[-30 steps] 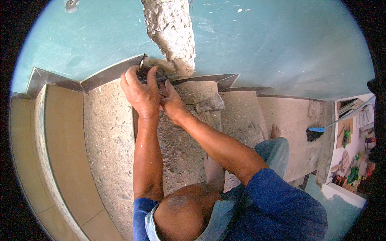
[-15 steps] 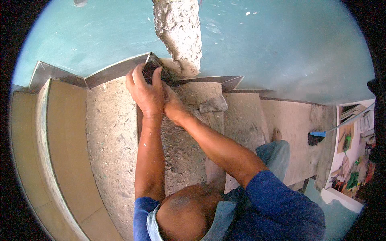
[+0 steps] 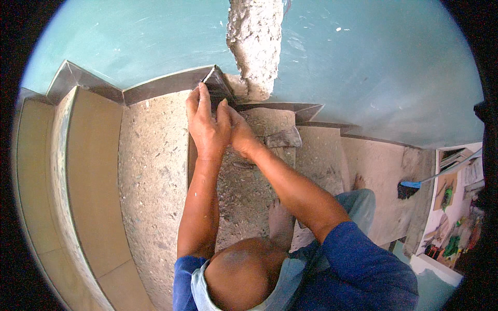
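Head view, upper centre: you're apparently seating the dark tile [image 3: 221, 89], left hand [image 3: 208, 128] part-open against it, right hand's [image 3: 241, 133] grip unclear; next needs flush edges.

One wide fisheye camera, worn on the person's head (the left of a side-by-side pair), looks steeply down and forward. A bare knee [image 3: 241, 272] looms close at the bottom edge; the left hand [image 3: 208, 127] and right hand [image 3: 244, 137] are farther off, just above and left of centre. Around them spread a blue-green wall [image 3: 155, 41] and stair treads [image 3: 150, 150], their edges bowed toward a round, black rim.
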`<action>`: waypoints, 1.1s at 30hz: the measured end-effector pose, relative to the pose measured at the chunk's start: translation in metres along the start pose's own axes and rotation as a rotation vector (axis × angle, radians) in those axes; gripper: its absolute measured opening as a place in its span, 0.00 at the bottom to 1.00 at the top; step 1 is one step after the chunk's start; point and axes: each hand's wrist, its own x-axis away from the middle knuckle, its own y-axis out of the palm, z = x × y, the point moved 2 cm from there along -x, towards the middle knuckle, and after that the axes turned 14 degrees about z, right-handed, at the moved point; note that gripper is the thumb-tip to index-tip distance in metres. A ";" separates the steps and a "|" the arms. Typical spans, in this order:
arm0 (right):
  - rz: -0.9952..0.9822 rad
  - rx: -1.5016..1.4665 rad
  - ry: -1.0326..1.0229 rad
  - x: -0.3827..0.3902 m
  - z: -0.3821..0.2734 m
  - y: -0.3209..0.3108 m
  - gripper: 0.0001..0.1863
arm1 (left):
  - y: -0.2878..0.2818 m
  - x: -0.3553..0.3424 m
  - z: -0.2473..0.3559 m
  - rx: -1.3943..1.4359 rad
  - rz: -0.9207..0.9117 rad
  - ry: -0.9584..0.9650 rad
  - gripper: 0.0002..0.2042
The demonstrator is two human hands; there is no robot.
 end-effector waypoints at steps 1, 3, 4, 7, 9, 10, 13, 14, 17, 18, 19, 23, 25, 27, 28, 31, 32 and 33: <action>0.013 0.000 -0.001 -0.001 0.003 -0.001 0.24 | -0.001 0.000 0.000 0.003 -0.009 -0.005 0.28; 0.071 -0.104 0.044 -0.003 0.007 -0.003 0.24 | -0.002 -0.001 0.000 0.009 -0.038 -0.058 0.28; 0.093 -0.157 0.070 -0.005 0.008 -0.005 0.23 | -0.004 -0.001 0.000 0.020 -0.036 -0.056 0.28; 0.310 -0.005 -0.051 -0.013 0.001 -0.016 0.22 | -0.005 -0.003 -0.002 0.050 -0.016 -0.057 0.26; 0.355 0.046 -0.149 -0.020 -0.013 -0.021 0.20 | -0.006 -0.004 -0.005 0.069 -0.014 -0.081 0.25; 0.379 0.054 -0.207 -0.023 -0.021 -0.022 0.19 | -0.006 -0.004 -0.006 0.080 -0.019 -0.096 0.25; 0.435 0.194 -0.279 -0.032 -0.050 -0.018 0.17 | -0.007 -0.008 -0.008 0.108 -0.014 -0.107 0.25; 0.432 0.200 -0.285 -0.033 -0.059 -0.017 0.17 | -0.008 -0.008 -0.008 0.107 -0.015 -0.100 0.24; 0.435 0.291 -0.294 -0.032 -0.078 -0.015 0.14 | -0.009 -0.009 -0.007 0.069 -0.005 -0.086 0.23; 0.429 0.318 -0.336 -0.031 -0.083 -0.016 0.14 | -0.010 -0.010 -0.007 0.090 0.004 -0.096 0.23; 0.445 0.339 -0.355 -0.033 -0.087 -0.015 0.16 | -0.010 -0.010 -0.007 0.111 0.004 -0.106 0.23; 0.446 0.548 -0.353 -0.042 -0.091 -0.015 0.19 | -0.012 -0.013 -0.009 0.127 0.003 -0.101 0.23; 0.423 0.478 -0.380 -0.041 -0.090 -0.018 0.19 | -0.011 -0.011 -0.009 0.118 -0.007 -0.115 0.24; 0.398 0.496 -0.345 -0.033 -0.085 -0.026 0.19 | -0.007 -0.002 -0.008 0.109 0.011 -0.109 0.26; 0.381 0.537 -0.317 -0.023 -0.081 -0.034 0.19 | -0.002 0.005 -0.008 0.093 0.005 -0.120 0.27; 0.382 0.639 -0.065 0.011 -0.059 -0.059 0.14 | 0.014 0.037 -0.010 0.128 0.036 -0.118 0.31; 0.378 0.509 -0.093 0.020 -0.053 -0.066 0.13 | 0.020 0.051 -0.013 0.138 0.045 -0.200 0.32; 0.395 0.423 -0.048 0.026 -0.048 -0.072 0.12 | 0.026 0.064 -0.017 0.147 0.067 -0.264 0.32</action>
